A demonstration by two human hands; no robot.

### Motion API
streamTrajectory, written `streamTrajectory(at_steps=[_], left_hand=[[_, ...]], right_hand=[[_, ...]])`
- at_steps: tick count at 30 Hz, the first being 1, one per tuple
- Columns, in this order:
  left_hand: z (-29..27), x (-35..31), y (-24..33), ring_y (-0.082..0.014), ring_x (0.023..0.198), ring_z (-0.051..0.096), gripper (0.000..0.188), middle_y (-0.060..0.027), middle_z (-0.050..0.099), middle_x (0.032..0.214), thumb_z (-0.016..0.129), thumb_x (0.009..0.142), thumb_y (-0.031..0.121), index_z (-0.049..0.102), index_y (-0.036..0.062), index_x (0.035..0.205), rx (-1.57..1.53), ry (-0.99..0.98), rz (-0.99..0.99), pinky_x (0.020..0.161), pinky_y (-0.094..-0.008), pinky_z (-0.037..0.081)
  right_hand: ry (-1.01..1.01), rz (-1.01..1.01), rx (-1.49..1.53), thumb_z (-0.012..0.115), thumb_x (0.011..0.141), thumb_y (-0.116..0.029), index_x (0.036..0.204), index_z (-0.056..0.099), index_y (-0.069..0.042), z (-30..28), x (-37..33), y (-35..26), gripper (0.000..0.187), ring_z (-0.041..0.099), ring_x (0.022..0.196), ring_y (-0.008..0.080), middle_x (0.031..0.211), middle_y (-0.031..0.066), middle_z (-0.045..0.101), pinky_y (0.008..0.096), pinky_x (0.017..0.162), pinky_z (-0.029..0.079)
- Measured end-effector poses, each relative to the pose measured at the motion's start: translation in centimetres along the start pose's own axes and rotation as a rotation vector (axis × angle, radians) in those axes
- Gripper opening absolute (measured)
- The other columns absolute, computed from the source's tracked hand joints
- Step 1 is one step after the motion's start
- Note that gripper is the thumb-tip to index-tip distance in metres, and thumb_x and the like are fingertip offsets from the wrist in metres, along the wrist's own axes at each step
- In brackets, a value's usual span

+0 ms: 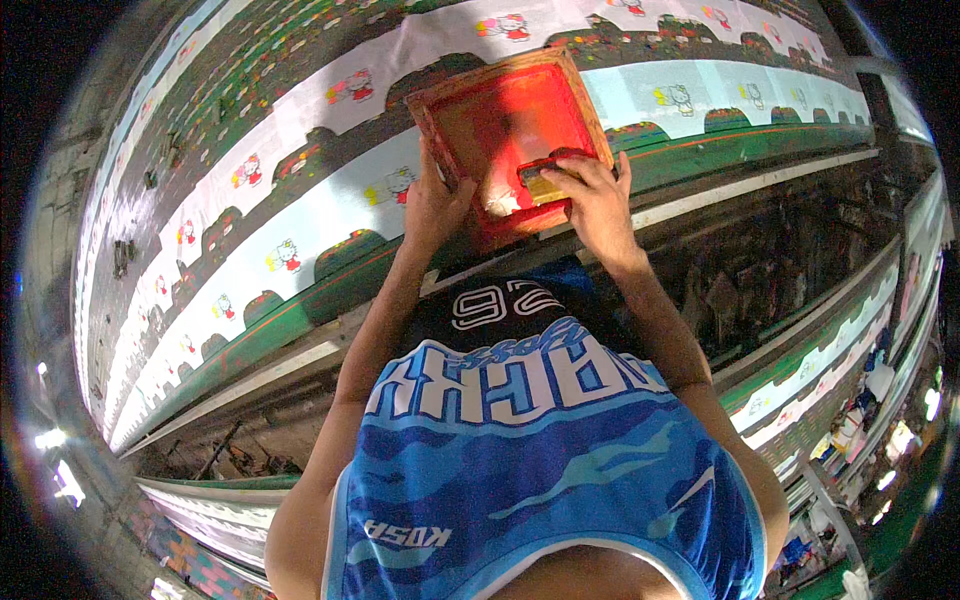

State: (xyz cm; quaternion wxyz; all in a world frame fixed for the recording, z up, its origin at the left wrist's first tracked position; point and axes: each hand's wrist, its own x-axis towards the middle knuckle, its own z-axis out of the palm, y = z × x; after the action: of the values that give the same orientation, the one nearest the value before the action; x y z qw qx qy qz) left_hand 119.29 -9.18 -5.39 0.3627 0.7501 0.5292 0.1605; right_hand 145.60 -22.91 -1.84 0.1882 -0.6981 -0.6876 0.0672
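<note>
A wooden screen-printing frame [488,78] lies tilted across the near row of pale cut fabric pieces [335,217] on the long table. Red ink covers most of its mesh [540,110]. My left hand [438,205] grips the frame's left side near the lower corner, thumb toward the inside. Inside the frame, close to its lower right corner, my right hand [600,205] is closed around a short squeegee [542,188] with a yellowish handle. The squeegee's lower edge, by the mesh, is hidden. Fabric on both sides of the frame carries a small cartoon cat print.
More printed fabric [290,105] runs in curved rows along the table, with dark gaps speckled with coloured ink between them. A green table edge [690,163] and a pale rail [760,185] lie nearest me. Behind me to the right stands another table with fabric [800,385].
</note>
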Motion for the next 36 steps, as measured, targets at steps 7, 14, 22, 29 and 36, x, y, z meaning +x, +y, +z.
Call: streamTrajectory(at_steps=[7,14,22,29,36], left_hand=[[4.9,2.3,2.8,-0.0539,0.1,0.079,0.108,-0.0342,0.079,0.117,0.078,0.098,0.031,0.011,0.0078,0.18,-0.002,-0.037,-0.015,0.088,-0.0601,0.065],[4.9,2.3,2.8,-0.0434,0.095,0.083,0.103,-0.0296,0.081,0.121,0.081,0.097,0.024,0.02,0.0053,0.178,-0.046,-0.03,0.004,0.083,-0.0508,0.066],[4.7,1.8,3.2,-0.0442,0.093,0.083,0.099,-0.0302,0.082,0.109,0.081,0.099,0.028,0.024,0.009,0.177,-0.174,-0.037,0.027,0.08,-0.0533,0.065],[5.2,1.9,2.9,-0.0576,0.099,0.077,0.104,-0.0352,0.079,0.109,0.076,0.099,0.032,0.013,0.0088,0.179,-0.158,-0.046,0.058,0.086,-0.0625,0.063],[5.4,2.1,3.3,-0.0602,0.096,0.075,0.11,-0.0401,0.076,0.106,0.075,0.098,0.04,0.009,-0.0021,0.176,-0.066,-0.075,-0.007,0.086,-0.0667,0.061]], right_hand=[[-0.002,-0.043,0.018,0.083,0.081,-0.002,0.141,0.078,-0.028,-0.9,-1.0,7.0,0.065,0.063,0.138,0.0229,0.142,-0.0009,0.07,0.074,0.132,0.023],[-0.005,-0.098,0.031,0.082,0.082,-0.006,0.144,0.076,-0.027,-1.1,-0.9,7.9,0.066,0.062,0.138,0.0258,0.142,0.0021,0.069,0.0741,0.132,0.021],[-0.019,-0.086,0.059,0.071,0.085,0.008,0.135,0.08,-0.022,-2.3,0.4,7.3,0.059,0.065,0.135,0.0265,0.134,0.0004,0.074,0.0665,0.13,0.027],[0.0,-0.114,0.058,0.072,0.087,0.008,0.132,0.082,-0.021,-3.8,2.8,7.2,0.055,0.069,0.129,0.0251,0.13,0.0016,0.08,0.0589,0.128,0.031],[0.013,-0.13,0.039,0.073,0.085,0.006,0.131,0.082,-0.024,-3.0,3.1,7.4,0.056,0.071,0.126,0.0232,0.127,-0.0005,0.081,0.0555,0.126,0.033]])
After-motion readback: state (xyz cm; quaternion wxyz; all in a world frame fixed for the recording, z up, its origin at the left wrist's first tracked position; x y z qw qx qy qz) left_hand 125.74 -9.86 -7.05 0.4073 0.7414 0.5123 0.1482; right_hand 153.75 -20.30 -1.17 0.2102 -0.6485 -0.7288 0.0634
